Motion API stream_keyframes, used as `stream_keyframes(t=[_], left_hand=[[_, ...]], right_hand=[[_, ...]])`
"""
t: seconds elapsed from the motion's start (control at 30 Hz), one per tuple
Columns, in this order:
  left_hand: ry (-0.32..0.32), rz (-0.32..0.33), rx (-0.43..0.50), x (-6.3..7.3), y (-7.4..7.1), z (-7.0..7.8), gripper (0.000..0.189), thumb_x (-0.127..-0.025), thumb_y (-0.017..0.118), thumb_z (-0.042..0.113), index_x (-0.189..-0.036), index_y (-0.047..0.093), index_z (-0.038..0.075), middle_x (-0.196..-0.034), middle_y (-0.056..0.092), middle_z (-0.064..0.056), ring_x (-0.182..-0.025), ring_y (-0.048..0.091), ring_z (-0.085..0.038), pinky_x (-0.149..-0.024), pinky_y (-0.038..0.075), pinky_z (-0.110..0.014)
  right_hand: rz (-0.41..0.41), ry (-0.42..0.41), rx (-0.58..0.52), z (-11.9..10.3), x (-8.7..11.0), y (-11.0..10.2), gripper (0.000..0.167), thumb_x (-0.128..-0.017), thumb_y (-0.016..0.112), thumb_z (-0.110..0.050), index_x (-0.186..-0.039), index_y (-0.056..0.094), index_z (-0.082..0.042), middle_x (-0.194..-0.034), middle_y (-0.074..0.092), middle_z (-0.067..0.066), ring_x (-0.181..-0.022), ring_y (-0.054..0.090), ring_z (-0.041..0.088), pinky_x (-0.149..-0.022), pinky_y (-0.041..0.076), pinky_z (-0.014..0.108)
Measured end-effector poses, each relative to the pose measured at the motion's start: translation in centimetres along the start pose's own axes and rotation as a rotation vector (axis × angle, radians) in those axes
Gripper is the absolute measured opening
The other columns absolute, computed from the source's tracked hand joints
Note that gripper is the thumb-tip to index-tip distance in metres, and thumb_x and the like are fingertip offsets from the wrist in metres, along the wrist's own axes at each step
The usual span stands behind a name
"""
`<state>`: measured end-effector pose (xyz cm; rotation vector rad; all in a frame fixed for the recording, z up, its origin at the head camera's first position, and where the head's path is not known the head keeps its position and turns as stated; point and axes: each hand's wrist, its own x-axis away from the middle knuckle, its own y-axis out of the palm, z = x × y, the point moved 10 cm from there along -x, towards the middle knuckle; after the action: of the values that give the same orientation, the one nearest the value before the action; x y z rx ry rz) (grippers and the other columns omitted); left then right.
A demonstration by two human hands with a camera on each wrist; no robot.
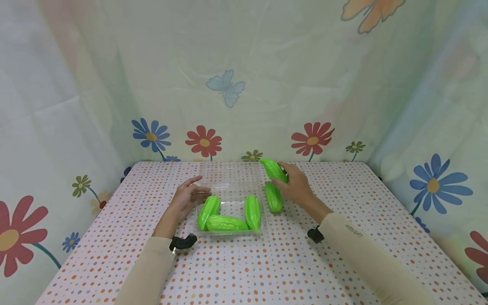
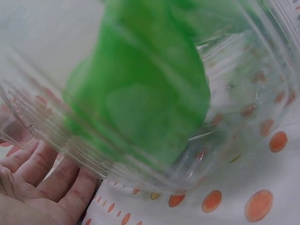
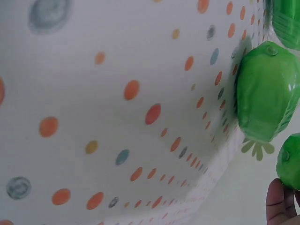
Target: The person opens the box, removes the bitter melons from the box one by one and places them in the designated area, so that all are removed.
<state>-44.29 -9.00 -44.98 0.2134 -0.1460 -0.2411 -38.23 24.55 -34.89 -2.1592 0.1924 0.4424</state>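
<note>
My right hand grips one bright green, ridged toy gourd, raised above the table at the back right of the box. Just under it a second green gourd lies on the cloth, outside the box. Several more gourds, among them a crosswise one, lie inside a clear plastic box whose hinged lid is folded back. My left hand is at the box's left side, fingers loosely extended. In the left wrist view, its fingers touch the clear wall. The right wrist view shows only fingertips on the held gourd.
A white tablecloth with coloured dots covers the table. Behind and at both sides hang curtains printed with flowers and butterflies. A dark wrist device sits on each forearm.
</note>
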Motion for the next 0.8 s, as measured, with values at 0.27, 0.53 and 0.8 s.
stream_keyframes(t=[0.27, 0.53, 0.8], left_hand=[[0.002, 0.001, 0.021, 0.0, 0.0, 0.0, 0.054, -0.102, 0.046, 0.006, -0.155, 0.037, 0.009, -0.106, 0.076, -0.012, -0.106, 0.072, -0.028, -0.093, 0.056, -0.039], [0.004, 0.014, 0.009, -0.1, -0.3, 0.0, 0.055, -0.101, 0.047, 0.007, -0.155, 0.038, 0.010, -0.106, 0.076, -0.011, -0.107, 0.072, -0.028, -0.096, 0.055, -0.041], [0.004, 0.003, 0.004, -0.1, -0.1, -0.1, 0.056, -0.101, 0.047, 0.006, -0.156, 0.036, 0.009, -0.106, 0.076, -0.012, -0.106, 0.072, -0.028, -0.095, 0.055, -0.041]], right_hand=[[0.006, 0.046, -0.019, 2.0, 0.1, -0.1, 0.059, -0.095, 0.066, -0.031, -0.144, 0.051, -0.002, -0.120, 0.062, 0.019, -0.104, 0.058, 0.033, -0.088, 0.050, 0.052], [-0.007, 0.109, -0.013, 2.9, 0.2, 0.1, 0.064, -0.095, 0.066, -0.034, -0.146, 0.048, 0.001, -0.129, 0.060, 0.022, -0.113, 0.058, 0.035, -0.097, 0.048, 0.054], [-0.021, 0.206, 0.016, 4.6, 0.8, 0.1, 0.063, -0.094, 0.064, -0.038, -0.144, 0.050, -0.002, -0.117, 0.063, 0.019, -0.102, 0.058, 0.032, -0.088, 0.051, 0.049]])
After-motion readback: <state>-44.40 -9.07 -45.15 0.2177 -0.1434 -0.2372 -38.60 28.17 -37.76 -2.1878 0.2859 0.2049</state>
